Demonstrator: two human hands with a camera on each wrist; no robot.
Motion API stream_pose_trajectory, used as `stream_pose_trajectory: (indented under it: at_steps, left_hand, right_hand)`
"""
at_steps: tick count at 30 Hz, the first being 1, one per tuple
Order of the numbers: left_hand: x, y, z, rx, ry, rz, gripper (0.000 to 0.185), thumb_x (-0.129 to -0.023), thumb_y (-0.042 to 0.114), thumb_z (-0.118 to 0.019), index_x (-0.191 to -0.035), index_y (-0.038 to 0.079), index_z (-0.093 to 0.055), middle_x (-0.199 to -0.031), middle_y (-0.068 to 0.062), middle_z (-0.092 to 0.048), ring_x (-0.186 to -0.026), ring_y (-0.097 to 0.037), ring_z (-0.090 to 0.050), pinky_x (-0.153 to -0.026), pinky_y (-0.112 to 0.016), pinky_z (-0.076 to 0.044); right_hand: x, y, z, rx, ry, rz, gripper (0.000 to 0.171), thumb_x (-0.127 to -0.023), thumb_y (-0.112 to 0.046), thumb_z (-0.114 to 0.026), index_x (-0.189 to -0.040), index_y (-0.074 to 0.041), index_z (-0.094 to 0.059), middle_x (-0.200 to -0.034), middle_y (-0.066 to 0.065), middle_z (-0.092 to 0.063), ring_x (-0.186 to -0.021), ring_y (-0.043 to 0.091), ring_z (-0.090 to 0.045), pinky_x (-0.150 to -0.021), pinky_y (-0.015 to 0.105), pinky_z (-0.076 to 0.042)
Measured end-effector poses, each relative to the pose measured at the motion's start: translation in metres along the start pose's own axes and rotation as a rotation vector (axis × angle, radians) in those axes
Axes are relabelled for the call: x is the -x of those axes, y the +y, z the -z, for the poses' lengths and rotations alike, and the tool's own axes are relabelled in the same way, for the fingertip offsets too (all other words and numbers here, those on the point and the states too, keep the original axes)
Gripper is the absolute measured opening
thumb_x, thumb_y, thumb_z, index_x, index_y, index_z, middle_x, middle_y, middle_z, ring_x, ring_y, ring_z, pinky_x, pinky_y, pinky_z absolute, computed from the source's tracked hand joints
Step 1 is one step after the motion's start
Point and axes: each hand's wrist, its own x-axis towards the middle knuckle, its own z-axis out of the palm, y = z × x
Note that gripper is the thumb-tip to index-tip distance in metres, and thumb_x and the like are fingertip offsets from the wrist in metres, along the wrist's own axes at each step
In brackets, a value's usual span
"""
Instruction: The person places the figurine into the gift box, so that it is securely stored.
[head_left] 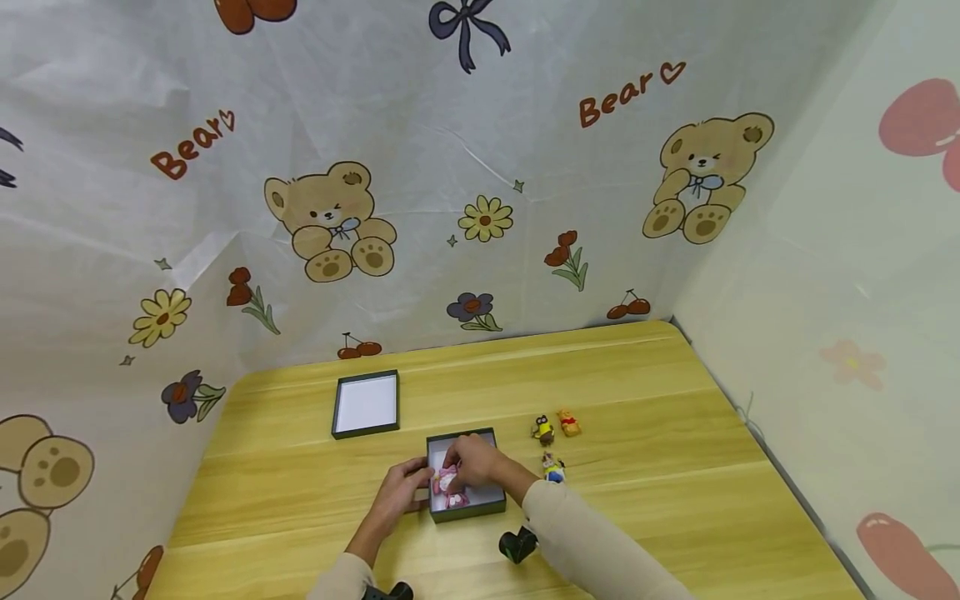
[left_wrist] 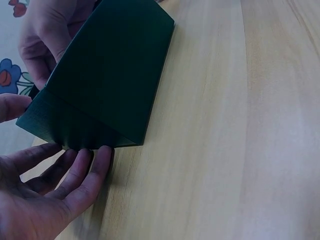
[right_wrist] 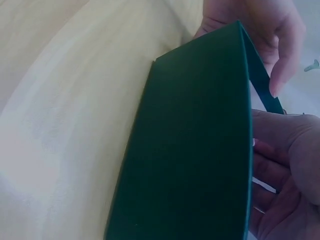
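A shallow dark green box (head_left: 468,514) with a white inside lies on the table. My left hand (head_left: 400,492) holds its left wall, the thumb at the rim and the fingertips against the outer side (left_wrist: 75,125). Over the box, my right hand (head_left: 476,460) reaches inside, its fingers bent around a pink and white toy figure (head_left: 447,478). A second pink figure (head_left: 456,501) lies just below, near the front wall. In the right wrist view, the box's side (right_wrist: 190,135) hides most of what the right fingers (right_wrist: 270,172) hold.
At the back left lies the matching box lid (head_left: 366,403), white side up. Right of the box stand a minion figure (head_left: 543,430), a Winnie the Pooh figure (head_left: 569,422) and a figure in blue and yellow (head_left: 553,468). A patterned cloth (head_left: 420,275) rises behind the wooden table (head_left: 675,483).
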Motion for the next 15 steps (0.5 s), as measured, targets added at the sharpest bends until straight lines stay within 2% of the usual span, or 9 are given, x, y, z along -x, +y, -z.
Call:
stream_pose_trajectory:
  at_steps: [10, 15]
  left_hand:
    - [-0.002, -0.002, 0.001, 0.003, -0.001, 0.007, 0.054, -0.096, 0.019, -0.054, -0.135, -0.016, -0.041, -0.120, -0.025, -0.055, -0.097, -0.022, -0.059, -0.078, -0.040, -0.057]
    - [-0.001, 0.000, 0.001, -0.003, -0.003, 0.006, 0.054, -0.096, 0.018, -0.053, -0.135, -0.016, -0.041, -0.120, -0.026, -0.056, -0.098, -0.022, -0.059, -0.078, -0.041, -0.057]
  right_hand:
    - [-0.001, -0.003, 0.010, -0.008, -0.108, 0.007, 0.019, -0.073, -0.011, -0.081, -0.091, -0.008, -0.075, -0.082, -0.005, -0.068, -0.073, 0.004, -0.056, -0.066, 0.020, -0.048]
    - [-0.004, 0.003, 0.009, 0.002, -0.126, 0.065, 0.018, -0.072, -0.011, -0.082, -0.088, -0.008, -0.075, -0.077, -0.008, -0.066, -0.070, 0.004, -0.056, -0.063, 0.020, -0.048]
